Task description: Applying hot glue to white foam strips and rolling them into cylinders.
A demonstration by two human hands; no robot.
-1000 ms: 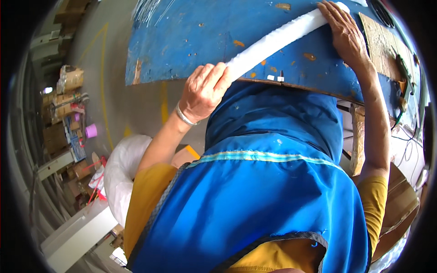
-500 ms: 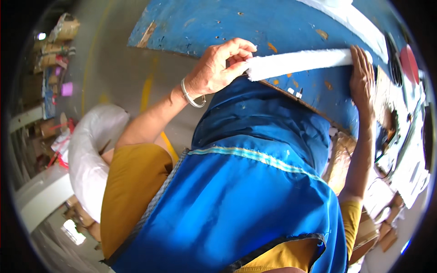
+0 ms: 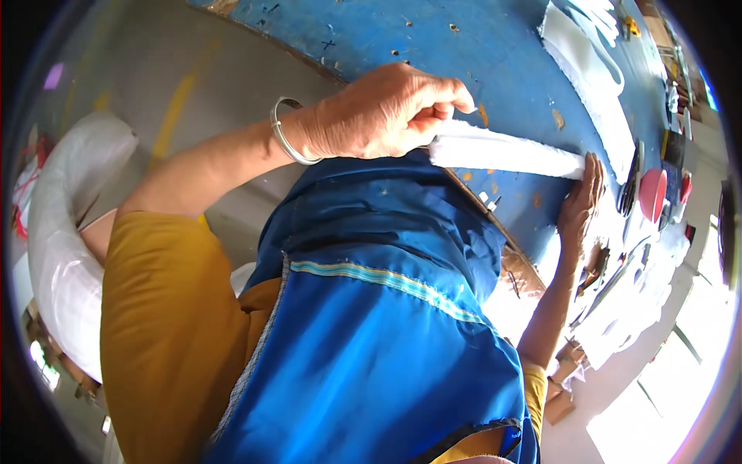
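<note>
My left hand [image 3: 382, 116], with a metal bangle on the wrist, grips one end of a folded white cloth strip [image 3: 502, 153] at the near edge of a worn blue table [image 3: 479, 54]. My right hand [image 3: 581, 203] lies flat on the table and presses the strip's other end. The strip stretches between both hands. My blue apron and yellow sleeves fill the lower view.
More white fabric pieces [image 3: 591, 69] lie farther on the table. A red round object [image 3: 653, 193] and dark tools [image 3: 627, 185] sit past my right hand. A large white sack [image 3: 58, 255] stands on the floor at left.
The view has swung right and down over the table. Both hands have kept hold of the white strip, which now looks shorter between them.
</note>
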